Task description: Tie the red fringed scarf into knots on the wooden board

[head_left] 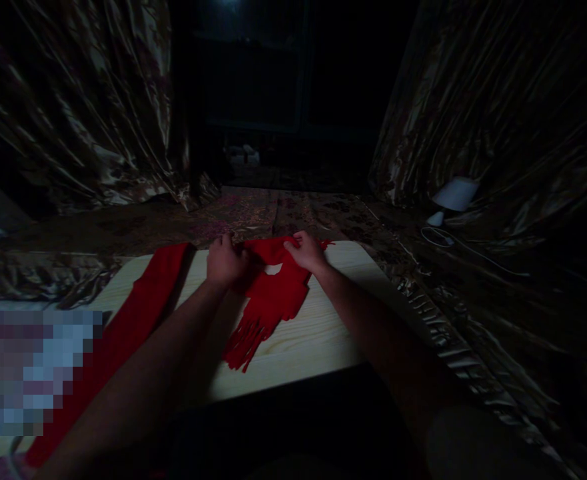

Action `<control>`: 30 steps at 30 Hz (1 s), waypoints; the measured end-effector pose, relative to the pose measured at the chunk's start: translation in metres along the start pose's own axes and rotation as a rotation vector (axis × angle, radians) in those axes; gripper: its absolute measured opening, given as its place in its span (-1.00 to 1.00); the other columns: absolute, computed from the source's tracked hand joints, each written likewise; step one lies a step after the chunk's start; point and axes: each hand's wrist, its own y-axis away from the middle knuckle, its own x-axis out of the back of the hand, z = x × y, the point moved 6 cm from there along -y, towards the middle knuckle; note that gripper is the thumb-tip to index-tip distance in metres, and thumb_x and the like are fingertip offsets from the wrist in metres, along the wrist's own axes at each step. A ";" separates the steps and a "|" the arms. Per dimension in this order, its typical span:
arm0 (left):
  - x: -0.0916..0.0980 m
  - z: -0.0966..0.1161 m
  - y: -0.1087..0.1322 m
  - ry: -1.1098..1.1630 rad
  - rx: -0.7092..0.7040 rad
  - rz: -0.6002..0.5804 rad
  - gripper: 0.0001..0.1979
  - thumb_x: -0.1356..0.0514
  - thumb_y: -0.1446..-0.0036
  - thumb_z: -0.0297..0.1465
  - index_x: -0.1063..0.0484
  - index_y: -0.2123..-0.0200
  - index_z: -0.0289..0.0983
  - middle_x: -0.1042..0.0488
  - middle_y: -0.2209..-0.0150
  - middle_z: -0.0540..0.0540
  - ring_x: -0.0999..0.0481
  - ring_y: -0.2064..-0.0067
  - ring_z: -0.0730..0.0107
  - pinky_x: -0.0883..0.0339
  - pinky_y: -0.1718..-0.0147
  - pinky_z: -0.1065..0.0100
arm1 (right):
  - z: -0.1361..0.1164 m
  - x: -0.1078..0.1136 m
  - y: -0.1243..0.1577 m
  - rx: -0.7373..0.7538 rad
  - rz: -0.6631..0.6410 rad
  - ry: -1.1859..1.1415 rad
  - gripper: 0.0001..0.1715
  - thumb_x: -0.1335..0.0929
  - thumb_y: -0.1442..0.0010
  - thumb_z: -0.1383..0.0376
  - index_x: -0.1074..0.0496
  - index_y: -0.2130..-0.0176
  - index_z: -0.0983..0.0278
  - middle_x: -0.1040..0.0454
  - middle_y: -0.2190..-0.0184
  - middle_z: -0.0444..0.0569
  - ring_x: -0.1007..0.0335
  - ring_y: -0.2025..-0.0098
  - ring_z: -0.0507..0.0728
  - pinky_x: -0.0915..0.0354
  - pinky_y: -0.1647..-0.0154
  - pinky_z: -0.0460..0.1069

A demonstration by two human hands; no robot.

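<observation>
A red scarf [268,300] with a fringed end lies on a pale wooden board [318,333]. Its fringe points toward me at the board's middle. Another length of the scarf runs down the left side [138,313]. My left hand [226,262] is closed on the scarf's far fold near the board's back edge. My right hand [306,252] pinches the same fold a little to the right. A small white tag shows on the cloth between the two hands.
Shiny patterned curtains [498,113] hang on both sides. A white lamp-like object [454,195] with a cable lies on the patterned cover at the right. A dark window is at the back. The room is dim.
</observation>
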 end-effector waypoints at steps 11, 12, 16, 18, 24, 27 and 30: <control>-0.003 -0.049 0.070 -0.101 -0.026 -0.281 -0.56 -0.05 -0.19 -0.19 -0.39 -0.04 -0.31 -0.56 0.06 -0.35 -0.54 0.01 -0.03 -0.37 0.11 0.18 | 0.090 0.049 0.064 -0.130 -0.051 0.253 -0.68 -0.31 -0.14 0.43 -0.54 0.12 0.26 -0.58 0.07 0.03 -0.47 0.02 0.15 -0.31 -0.08 0.00; -0.005 -0.049 0.072 -0.126 -0.062 -0.265 -0.59 -0.06 -0.18 -0.21 -0.41 0.00 -0.29 -0.56 0.08 -0.34 -0.54 0.01 -0.02 -0.37 0.11 0.19 | 0.086 0.049 0.068 -0.073 -0.039 0.307 -0.68 -0.31 -0.14 0.43 -0.55 0.12 0.26 -0.57 0.06 0.03 -0.44 0.00 0.16 -0.28 -0.11 0.01; -0.010 -0.045 0.074 -0.171 -0.135 -0.246 -0.65 -0.07 -0.14 -0.23 -0.45 0.09 -0.27 -0.57 0.10 -0.31 -0.54 0.02 -0.01 -0.36 0.13 0.22 | 0.075 0.046 0.075 0.007 -0.033 0.439 -0.71 -0.30 -0.19 0.40 -0.55 0.13 0.29 -0.56 0.09 0.07 -0.40 0.00 0.20 -0.23 -0.13 0.03; -0.010 -0.043 0.075 -0.172 -0.143 -0.263 -0.67 -0.07 -0.14 -0.23 -0.47 0.13 -0.27 -0.57 0.12 -0.31 -0.54 0.03 -0.03 -0.36 0.14 0.21 | 0.071 0.046 0.076 0.014 -0.044 0.470 -0.68 -0.28 -0.22 0.39 -0.54 0.09 0.29 -0.55 0.07 0.10 -0.38 0.00 0.21 -0.21 -0.13 0.04; 0.002 -0.039 0.077 -0.066 -0.160 -0.123 -0.47 -0.09 -0.13 -0.26 -0.33 -0.14 -0.36 -0.50 0.00 -0.37 -0.49 -0.04 -0.06 -0.37 0.06 0.13 | 0.053 0.043 0.084 0.155 -0.072 0.467 -0.46 -0.29 -0.24 0.35 -0.39 -0.20 0.21 -0.43 -0.16 0.05 -0.28 -0.15 0.23 -0.19 -0.19 0.08; 0.010 -0.029 0.081 -0.009 -0.281 -0.016 -0.61 -0.07 -0.13 -0.32 -0.44 0.01 -0.32 -0.51 0.03 -0.31 -0.44 -0.07 -0.01 -0.32 -0.06 0.10 | 0.046 0.038 0.087 0.240 -0.119 0.433 -0.43 -0.28 -0.25 0.34 -0.37 -0.23 0.21 -0.38 -0.22 0.01 -0.23 -0.21 0.20 -0.15 -0.25 0.07; 0.010 -0.015 0.086 0.079 -0.408 -0.034 -0.66 -0.04 -0.17 -0.36 -0.52 0.08 -0.28 -0.54 0.07 -0.25 -0.45 -0.06 0.07 -0.32 -0.11 0.10 | 0.045 0.036 0.086 0.233 -0.132 0.429 -0.44 -0.27 -0.25 0.34 -0.37 -0.23 0.26 -0.40 -0.21 0.03 -0.24 -0.22 0.19 -0.13 -0.28 0.07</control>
